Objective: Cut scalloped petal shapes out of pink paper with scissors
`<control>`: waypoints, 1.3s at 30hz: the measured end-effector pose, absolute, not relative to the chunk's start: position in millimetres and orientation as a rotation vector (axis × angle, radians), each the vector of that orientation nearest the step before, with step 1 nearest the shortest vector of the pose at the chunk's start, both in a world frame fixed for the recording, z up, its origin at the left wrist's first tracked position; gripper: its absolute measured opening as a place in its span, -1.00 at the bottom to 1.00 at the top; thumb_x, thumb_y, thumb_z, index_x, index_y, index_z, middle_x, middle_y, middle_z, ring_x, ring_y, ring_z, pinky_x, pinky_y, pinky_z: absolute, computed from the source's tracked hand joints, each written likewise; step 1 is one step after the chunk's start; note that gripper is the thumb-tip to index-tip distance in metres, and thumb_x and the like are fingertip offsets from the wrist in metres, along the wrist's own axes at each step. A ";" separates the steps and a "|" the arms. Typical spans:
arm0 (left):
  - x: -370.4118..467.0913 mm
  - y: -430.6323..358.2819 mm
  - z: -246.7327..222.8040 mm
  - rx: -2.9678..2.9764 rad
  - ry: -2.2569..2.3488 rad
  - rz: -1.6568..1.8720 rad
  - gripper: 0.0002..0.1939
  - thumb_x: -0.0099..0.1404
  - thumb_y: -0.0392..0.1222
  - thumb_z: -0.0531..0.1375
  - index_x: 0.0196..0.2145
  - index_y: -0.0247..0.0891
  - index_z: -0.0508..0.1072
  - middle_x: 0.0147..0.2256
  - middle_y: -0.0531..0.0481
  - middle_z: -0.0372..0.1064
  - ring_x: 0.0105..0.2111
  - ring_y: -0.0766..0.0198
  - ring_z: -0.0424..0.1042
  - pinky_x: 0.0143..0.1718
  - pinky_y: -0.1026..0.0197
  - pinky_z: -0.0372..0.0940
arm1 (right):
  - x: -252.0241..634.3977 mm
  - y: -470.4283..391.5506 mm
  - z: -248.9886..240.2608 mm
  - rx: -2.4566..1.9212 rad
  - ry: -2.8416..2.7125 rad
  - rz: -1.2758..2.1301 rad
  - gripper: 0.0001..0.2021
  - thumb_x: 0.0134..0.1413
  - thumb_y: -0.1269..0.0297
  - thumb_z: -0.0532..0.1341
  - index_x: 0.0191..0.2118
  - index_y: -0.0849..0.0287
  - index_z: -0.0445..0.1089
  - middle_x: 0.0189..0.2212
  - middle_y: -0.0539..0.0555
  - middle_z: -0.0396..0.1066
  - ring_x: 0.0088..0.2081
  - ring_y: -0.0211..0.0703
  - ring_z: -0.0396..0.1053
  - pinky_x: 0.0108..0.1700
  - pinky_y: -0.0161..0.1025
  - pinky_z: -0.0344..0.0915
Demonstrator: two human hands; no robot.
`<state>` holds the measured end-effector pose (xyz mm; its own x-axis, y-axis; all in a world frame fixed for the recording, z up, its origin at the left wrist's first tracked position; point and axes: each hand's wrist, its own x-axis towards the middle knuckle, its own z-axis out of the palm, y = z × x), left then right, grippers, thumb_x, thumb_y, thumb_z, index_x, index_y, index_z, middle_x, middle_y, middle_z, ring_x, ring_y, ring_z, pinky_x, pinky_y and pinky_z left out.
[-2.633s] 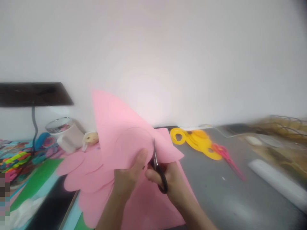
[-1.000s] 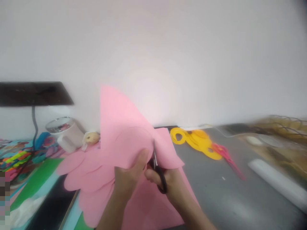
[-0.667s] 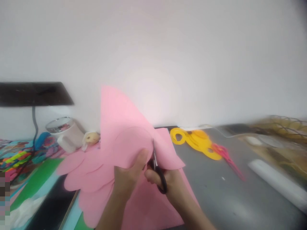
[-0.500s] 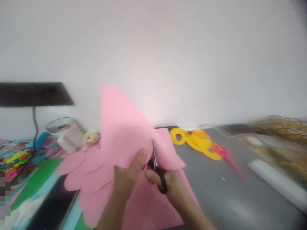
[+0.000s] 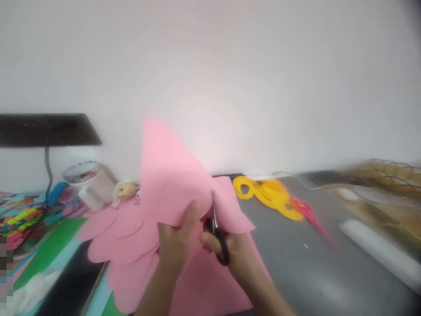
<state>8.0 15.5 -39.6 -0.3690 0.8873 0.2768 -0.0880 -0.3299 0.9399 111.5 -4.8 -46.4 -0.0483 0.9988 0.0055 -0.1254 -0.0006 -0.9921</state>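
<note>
A raised pink sheet [image 5: 164,153] carries a curved outline, and part of its edge is cut. My left hand [image 5: 179,237] pinches its lower edge, thumb on the front and the other fingers hidden behind. Black-handled scissors [image 5: 222,245] are gripped in my right hand [image 5: 226,248], their blades upright at the cut on the circle's right side. The cut strip of the sheet curls over my right hand. Rounded pink pieces [image 5: 128,245] overlap at the left, and another pink sheet [image 5: 210,281] lies beneath my hands.
Yellow cut pieces [image 5: 274,195] and pink scissors [image 5: 311,215] lie on the grey table [image 5: 296,272]. A white roll [image 5: 378,250] is at the right. On the left are a white mug-like container [image 5: 98,184], a small figure [image 5: 124,192] and a dark panel on a stand [image 5: 49,129].
The raised sheet has shifted slightly right and tilted, its circle edge bending forward. My left hand has moved slightly right with it. The scissors blades stand a little further right.
</note>
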 end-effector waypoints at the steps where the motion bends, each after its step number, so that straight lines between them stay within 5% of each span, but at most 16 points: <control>1: 7.7 16.1 -40.3 1.125 1.163 1.791 -0.77 0.00 -0.05 0.35 -0.43 -0.20 0.45 -0.50 0.01 0.44 -0.38 0.13 0.48 -0.30 0.08 0.43 | 111.2 -4.1 -47.0 -1.098 -1.146 1.299 -0.77 -0.33 0.40 0.25 -0.43 0.10 0.24 -0.63 -0.13 0.17 -0.60 -0.29 0.12 -0.58 -0.31 0.10; 8: 10.2 18.1 -41.4 1.013 1.117 1.773 -0.72 0.05 -0.02 0.34 -0.34 -0.25 0.51 -0.35 -0.08 0.51 -0.24 0.07 0.49 -0.26 0.09 0.44 | 111.0 -7.5 -40.2 -1.046 -1.138 1.425 -0.75 -0.26 0.36 0.34 -0.52 0.10 0.20 -0.61 -0.11 0.15 -0.54 -0.27 0.11 -0.49 -0.29 0.10; 15: -0.6 22.5 -30.5 0.936 1.281 1.810 -0.70 0.01 -0.04 0.36 -0.31 -0.25 0.55 -0.31 -0.07 0.54 -0.18 0.03 0.50 -0.16 0.02 0.43 | 111.8 -10.8 -45.7 -1.052 -1.167 1.821 -0.65 -0.26 0.25 0.43 -0.31 0.14 0.31 -0.55 -0.07 0.33 -0.51 -0.25 0.30 -0.50 -0.35 0.16; 20: -13.8 24.3 -27.2 0.977 1.661 1.625 -0.68 -0.01 0.03 0.34 -0.61 -0.30 0.49 -0.59 -0.05 0.42 -0.48 0.10 0.45 -0.50 0.13 0.37 | 122.0 -8.6 -50.6 -0.611 -1.341 1.994 -0.56 -0.28 0.22 0.45 -0.21 0.17 0.37 -0.58 -0.10 0.33 -0.56 -0.33 0.24 -0.48 -0.35 0.18; 23: -17.3 25.7 -28.0 1.000 1.662 1.573 -0.72 -0.01 -0.02 0.34 -0.62 -0.29 0.47 -0.61 -0.01 0.37 -0.53 0.18 0.39 -0.55 0.18 0.33 | 124.6 -7.2 -52.4 -0.598 -1.162 1.862 -0.52 -0.11 0.23 0.38 -0.03 0.16 0.27 -0.63 -0.15 0.27 -0.57 -0.32 0.23 -0.41 -0.27 0.25; 28: -18.4 25.5 -26.3 1.012 1.480 1.580 -0.76 0.02 -0.07 0.33 -0.61 -0.28 0.47 -0.53 -0.04 0.44 -0.47 0.16 0.43 -0.50 0.20 0.37 | 121.9 -6.4 -52.9 -0.784 -1.099 1.770 -0.52 -0.05 0.26 0.34 0.02 0.12 0.24 -0.56 -0.13 0.28 -0.50 -0.28 0.29 -0.32 -0.22 0.27; 34: -9.2 21.6 -20.8 0.923 1.538 1.717 -0.71 0.05 -0.04 0.33 -0.32 -0.28 0.55 -0.23 -0.13 0.53 -0.16 0.02 0.47 -0.20 0.08 0.39 | 119.9 -5.3 -48.0 -0.847 -1.192 1.721 -0.44 -0.22 0.16 0.45 -0.07 0.10 0.27 -0.49 -0.09 0.27 -0.43 -0.26 0.21 -0.37 -0.28 0.16; 39: -5.4 20.1 -18.1 0.809 1.592 1.717 -0.73 0.05 -0.07 0.33 -0.32 -0.30 0.55 -0.24 -0.14 0.54 -0.17 -0.01 0.48 -0.18 0.01 0.38 | 119.7 -6.2 -48.4 -0.860 -1.203 1.766 -0.42 -0.17 0.06 0.42 -0.03 0.09 0.23 -0.49 -0.09 0.30 -0.42 -0.24 0.26 -0.33 -0.24 0.19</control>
<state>-5.4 20.1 -18.1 -0.5971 0.8021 0.0085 -0.0522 -0.0494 0.9974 119.7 -6.2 -48.4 -0.4360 0.8955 -0.0895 -0.2449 -0.2137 -0.9457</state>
